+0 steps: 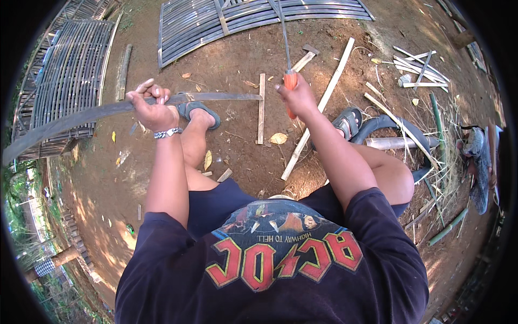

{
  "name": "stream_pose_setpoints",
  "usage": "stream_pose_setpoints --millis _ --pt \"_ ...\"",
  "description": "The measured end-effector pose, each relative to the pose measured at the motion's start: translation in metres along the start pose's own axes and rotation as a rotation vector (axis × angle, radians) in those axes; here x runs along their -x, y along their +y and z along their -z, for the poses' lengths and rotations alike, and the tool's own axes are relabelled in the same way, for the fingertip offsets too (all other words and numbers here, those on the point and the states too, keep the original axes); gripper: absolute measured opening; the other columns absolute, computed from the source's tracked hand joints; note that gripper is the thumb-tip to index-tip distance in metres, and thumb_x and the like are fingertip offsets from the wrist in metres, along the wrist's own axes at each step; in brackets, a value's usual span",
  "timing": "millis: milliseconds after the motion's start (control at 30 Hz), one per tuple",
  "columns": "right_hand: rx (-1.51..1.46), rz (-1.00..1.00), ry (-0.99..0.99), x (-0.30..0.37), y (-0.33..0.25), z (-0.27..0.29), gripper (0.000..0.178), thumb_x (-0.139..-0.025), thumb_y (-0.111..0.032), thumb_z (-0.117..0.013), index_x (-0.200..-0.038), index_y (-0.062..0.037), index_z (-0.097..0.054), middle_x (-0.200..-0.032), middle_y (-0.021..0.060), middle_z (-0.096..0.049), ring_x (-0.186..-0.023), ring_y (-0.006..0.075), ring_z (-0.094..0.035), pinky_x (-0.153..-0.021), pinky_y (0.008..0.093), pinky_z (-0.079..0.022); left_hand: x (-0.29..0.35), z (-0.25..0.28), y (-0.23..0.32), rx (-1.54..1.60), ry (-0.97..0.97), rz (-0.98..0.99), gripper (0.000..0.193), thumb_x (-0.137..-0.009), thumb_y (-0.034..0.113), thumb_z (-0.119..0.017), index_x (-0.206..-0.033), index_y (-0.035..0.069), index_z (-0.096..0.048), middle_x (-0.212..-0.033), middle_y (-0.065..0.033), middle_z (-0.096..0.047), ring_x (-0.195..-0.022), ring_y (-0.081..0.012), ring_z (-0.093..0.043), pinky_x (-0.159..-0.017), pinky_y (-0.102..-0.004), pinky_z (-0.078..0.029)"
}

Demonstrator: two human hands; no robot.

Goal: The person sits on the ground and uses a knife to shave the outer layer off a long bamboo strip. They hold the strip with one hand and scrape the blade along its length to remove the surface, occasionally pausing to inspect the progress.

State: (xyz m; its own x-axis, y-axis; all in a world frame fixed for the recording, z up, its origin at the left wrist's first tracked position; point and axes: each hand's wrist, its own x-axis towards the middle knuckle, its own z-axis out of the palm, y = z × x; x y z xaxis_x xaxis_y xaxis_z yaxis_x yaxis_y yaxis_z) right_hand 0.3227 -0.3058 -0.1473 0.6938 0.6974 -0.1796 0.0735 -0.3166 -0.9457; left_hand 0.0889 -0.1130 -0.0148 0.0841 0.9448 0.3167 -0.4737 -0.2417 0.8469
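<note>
My left hand [154, 108], with a chain bracelet at its wrist, is closed on a long, flat, dark strip [70, 123] that looks like bamboo. The strip runs from the far left edge, past my sandalled left foot, to a tip that overlaps a short wooden slat [261, 121] in the view. Whether the two touch, I cannot tell. In my right hand [300, 100], the fingers wrap round the orange handle of a long-bladed tool [291, 81]. Its narrow metal blade points away from me, toward a slatted panel. The blade and the strip are apart.
Slatted panels [189, 32] lie ahead and at left [67, 81]. A hatchet [310, 49] and a long pale slat [324, 105] lie between my feet. Beyond my right foot are a black tube [377, 124], several pale strips [421, 67], and green bamboo pieces [449, 227].
</note>
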Motion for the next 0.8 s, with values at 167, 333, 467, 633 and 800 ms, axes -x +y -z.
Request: stream_pose_setpoints --millis 167,333,467,633,800 --pt "0.296 -0.195 -0.113 0.017 0.078 -0.039 0.052 -0.082 -0.028 -0.071 -0.122 -0.0023 -0.051 -0.109 0.0246 -0.065 -0.103 0.0411 -0.063 -0.090 0.0459 -0.049 -0.008 0.050 -0.007 0.126 -0.084 -0.063 0.058 -0.095 0.061 -0.048 -0.092 0.004 -0.062 -0.064 -0.0021 -0.048 -0.052 -0.0092 -0.041 -0.052 -0.0252 -0.034" --pt "0.468 -0.283 -0.354 0.024 0.142 -0.077 0.047 -0.082 -0.027 -0.066 -0.122 -0.0063 -0.052 -0.108 0.0256 -0.065 -0.105 0.0415 -0.062 -0.090 0.0476 -0.049 -0.016 0.081 -0.006 0.095 -0.127 -0.019 0.052 -0.093 0.059 -0.054 -0.087 0.008 -0.065 -0.064 0.0014 -0.048 -0.051 -0.0070 -0.039 -0.051 -0.0239 -0.031" --pt "0.483 -0.368 -0.422 0.017 0.144 -0.082 0.043 -0.082 -0.026 -0.063 -0.119 -0.0058 -0.055 -0.107 0.0267 -0.065 -0.104 0.0413 -0.062 -0.091 0.0471 -0.049 -0.024 0.090 -0.005 0.092 -0.129 0.018 0.041 -0.093 0.050 -0.059 -0.081 0.011 -0.065 -0.061 0.0030 -0.044 -0.049 -0.0060 -0.035 -0.051 -0.0228 -0.027" --pt "0.523 -0.444 -0.322 0.001 0.195 -0.071 0.033 -0.082 -0.023 -0.063 -0.109 -0.0043 -0.057 -0.100 0.0270 -0.065 -0.097 0.0429 -0.063 -0.086 0.0484 -0.050 -0.027 0.100 -0.011 0.081 -0.088 0.065 0.038 -0.095 0.046 -0.058 -0.078 0.012 -0.063 -0.059 0.0024 -0.043 -0.048 -0.0069 -0.031 -0.050 -0.0226 -0.026" --pt "0.598 -0.415 -0.445 -0.004 0.168 -0.060 0.034 -0.084 -0.021 -0.061 -0.113 -0.0025 -0.057 -0.108 0.0257 -0.066 -0.104 0.0411 -0.062 -0.091 0.0463 -0.049 -0.022 0.088 -0.012 0.045 -0.041 0.026 0.040 -0.097 0.046 -0.055 -0.078 0.012 -0.063 -0.060 0.0022 -0.042 -0.047 -0.0069 -0.032 -0.051 -0.0228 -0.026"
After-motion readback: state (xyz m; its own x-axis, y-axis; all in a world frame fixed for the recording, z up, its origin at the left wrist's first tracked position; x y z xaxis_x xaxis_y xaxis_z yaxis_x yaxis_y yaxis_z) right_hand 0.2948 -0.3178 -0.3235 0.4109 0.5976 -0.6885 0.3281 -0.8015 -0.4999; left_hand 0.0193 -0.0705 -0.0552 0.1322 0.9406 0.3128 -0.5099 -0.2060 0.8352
